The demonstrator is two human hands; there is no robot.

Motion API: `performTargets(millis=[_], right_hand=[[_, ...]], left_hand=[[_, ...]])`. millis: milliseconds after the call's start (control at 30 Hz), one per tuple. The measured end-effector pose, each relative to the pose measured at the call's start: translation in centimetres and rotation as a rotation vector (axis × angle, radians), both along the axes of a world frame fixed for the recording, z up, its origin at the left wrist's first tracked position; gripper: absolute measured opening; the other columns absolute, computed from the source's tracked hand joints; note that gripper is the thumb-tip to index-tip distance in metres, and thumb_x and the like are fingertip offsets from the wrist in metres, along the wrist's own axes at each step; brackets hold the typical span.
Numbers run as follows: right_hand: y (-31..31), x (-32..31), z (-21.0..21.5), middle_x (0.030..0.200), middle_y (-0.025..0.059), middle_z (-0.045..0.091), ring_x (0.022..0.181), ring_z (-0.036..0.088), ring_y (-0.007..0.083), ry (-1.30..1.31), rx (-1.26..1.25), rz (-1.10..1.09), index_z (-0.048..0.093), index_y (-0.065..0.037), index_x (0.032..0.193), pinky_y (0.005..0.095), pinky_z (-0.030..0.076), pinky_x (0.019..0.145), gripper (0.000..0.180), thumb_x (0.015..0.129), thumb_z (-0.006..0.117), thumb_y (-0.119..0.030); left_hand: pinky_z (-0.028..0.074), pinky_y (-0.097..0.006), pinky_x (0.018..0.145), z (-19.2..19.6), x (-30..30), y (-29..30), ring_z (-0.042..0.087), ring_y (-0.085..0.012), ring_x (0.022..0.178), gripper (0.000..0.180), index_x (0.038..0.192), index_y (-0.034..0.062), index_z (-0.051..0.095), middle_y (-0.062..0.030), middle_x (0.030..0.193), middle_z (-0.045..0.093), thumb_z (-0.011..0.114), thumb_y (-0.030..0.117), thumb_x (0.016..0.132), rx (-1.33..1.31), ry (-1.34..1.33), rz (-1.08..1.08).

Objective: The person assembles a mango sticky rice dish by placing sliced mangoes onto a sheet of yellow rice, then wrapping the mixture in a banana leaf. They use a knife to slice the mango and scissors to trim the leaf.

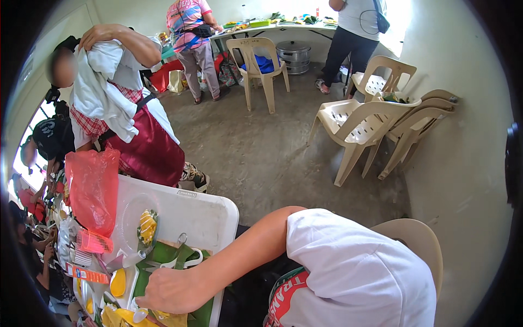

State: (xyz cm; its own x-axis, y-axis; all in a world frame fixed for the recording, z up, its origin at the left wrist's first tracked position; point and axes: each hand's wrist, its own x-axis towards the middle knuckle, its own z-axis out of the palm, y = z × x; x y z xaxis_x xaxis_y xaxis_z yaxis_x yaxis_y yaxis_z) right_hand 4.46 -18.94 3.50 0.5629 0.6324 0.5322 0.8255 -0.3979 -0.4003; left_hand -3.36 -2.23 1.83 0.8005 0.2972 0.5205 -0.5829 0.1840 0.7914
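Plastic tabletop (215, 215), curled fingers (151, 296), spoon (140, 315) perhaps

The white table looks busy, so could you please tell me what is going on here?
The wearer's right hand is low over the white table, beside what looks like a small white spoon; its grip is unclear. Nearby are green leaves and a clear plate with yellow-topped food. Beyond the table, a person in a maroon apron raises a hand to a white cloth.
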Motion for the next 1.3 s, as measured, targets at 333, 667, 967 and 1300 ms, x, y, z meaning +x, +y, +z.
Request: performTargets(millis=[333,667,967,1300], right_hand=[[3.9,0.8,-1.8,0.063,0.0148,0.061,0.063,0.064,0.0341,-0.262,0.245,-0.009,0.058,0.003,0.083,0.0425,0.046,0.054,0.025,0.073,0.06,-0.02],[4.8,0.2,-1.0,0.074,0.0123,0.061,0.068,0.066,0.0292,-0.328,0.226,-0.119,0.059,0.004,0.083,0.0396,0.048,0.053,0.028,0.075,0.06,-0.023],[6.1,0.2,-2.0,0.07,0.0128,0.06,0.067,0.065,0.0291,-0.411,0.329,-0.168,0.059,0.003,0.08,0.0395,0.047,0.053,0.028,0.075,0.059,-0.025],[4.5,0.4,-1.1,0.073,0.0097,0.057,0.067,0.063,0.0241,-0.379,0.188,-0.138,0.058,0.0,0.083,0.0346,0.052,0.057,0.018,0.075,0.059,-0.016]], left_hand=[[0.045,-0.044,0.096,-0.2,0.7,-0.5,0.058,-0.0376,0.112,0.055,0.134,-0.0033,0.052,-0.0257,0.126,0.059,0.069,0.025,0.09,0.549,-0.106,0.501],[0.042,-0.048,0.095,3.0,-3.1,-6.1,0.055,-0.0436,0.112,0.056,0.135,-0.0055,0.049,-0.0318,0.126,0.055,0.059,0.029,0.092,0.665,0.126,0.602],[0.04,-0.048,0.101,1.6,-2.8,-4.8,0.053,-0.0418,0.118,0.063,0.14,-0.0031,0.045,-0.0298,0.131,0.052,0.056,0.036,0.092,0.629,0.043,0.533],[0.041,-0.038,0.105,-1.1,3.4,-0.2,0.053,-0.0237,0.125,0.047,0.141,0.0058,0.049,-0.0103,0.136,0.055,0.053,0.029,0.1,-0.49,0.347,0.313]])
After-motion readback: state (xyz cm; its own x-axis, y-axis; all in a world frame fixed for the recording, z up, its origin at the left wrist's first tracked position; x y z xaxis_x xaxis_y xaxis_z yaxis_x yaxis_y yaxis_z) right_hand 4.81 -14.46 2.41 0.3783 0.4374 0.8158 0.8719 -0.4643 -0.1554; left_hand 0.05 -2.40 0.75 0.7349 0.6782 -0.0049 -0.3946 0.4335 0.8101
